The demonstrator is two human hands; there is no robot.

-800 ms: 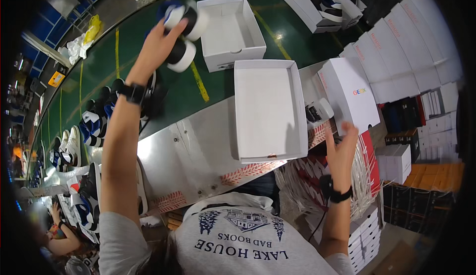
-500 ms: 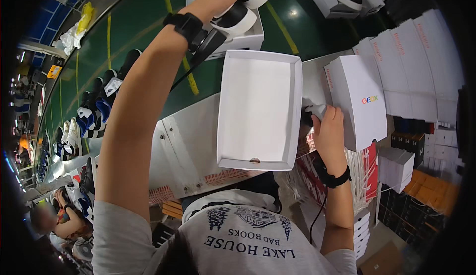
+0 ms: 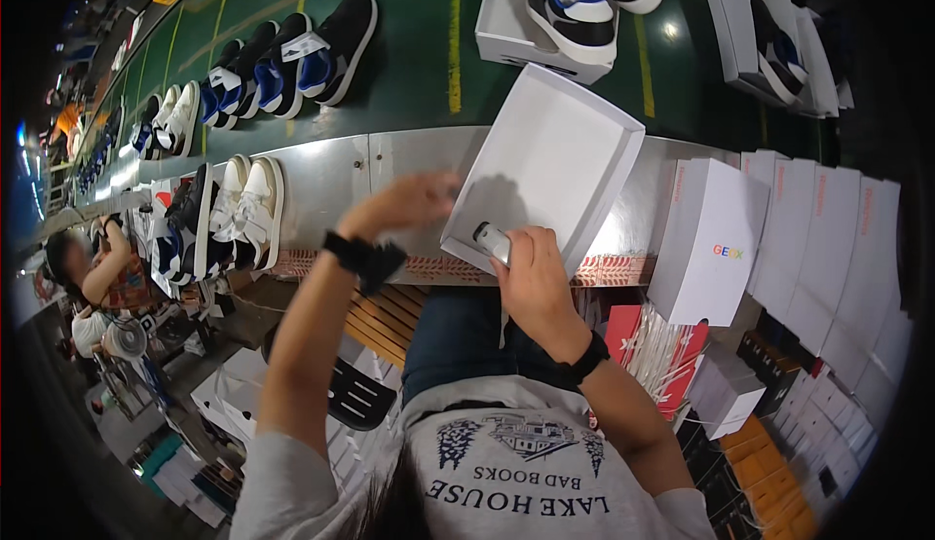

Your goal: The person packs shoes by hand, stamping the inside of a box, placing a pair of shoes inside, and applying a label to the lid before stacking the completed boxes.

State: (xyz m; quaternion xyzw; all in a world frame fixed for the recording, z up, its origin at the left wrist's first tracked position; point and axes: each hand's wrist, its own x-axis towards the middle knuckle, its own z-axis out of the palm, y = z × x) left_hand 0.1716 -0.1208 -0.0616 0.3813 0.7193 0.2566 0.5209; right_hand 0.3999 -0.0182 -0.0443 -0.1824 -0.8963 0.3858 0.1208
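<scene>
A shallow white box lid (image 3: 545, 155) lies tilted at the front of the bench, its hollow side up. My right hand (image 3: 534, 282) is closed round a small white, partly see-through cylinder with a dark end (image 3: 493, 240), held over the lid's near edge. Smeared by motion, my left hand (image 3: 414, 201) is beside the lid's left edge; its fingers are not clear. Beyond the lid, a white shoe box (image 3: 502, 29) stands on the green belt, with a pair of black-and-white sneakers with blue lining (image 3: 575, 19) on top.
Several dark sneakers (image 3: 336, 48) line the belt on the left, with pale sneakers (image 3: 258, 204) nearer. White boxes (image 3: 716, 238) stand in a row on the right. Another open box (image 3: 745, 38) holds shoes at the far right. A person (image 3: 107, 267) is at the far left.
My left hand has let go of the sneakers, now resting on the box, and come back toward me. My right hand has moved left over the lid with the cylinder. The lid has turned.
</scene>
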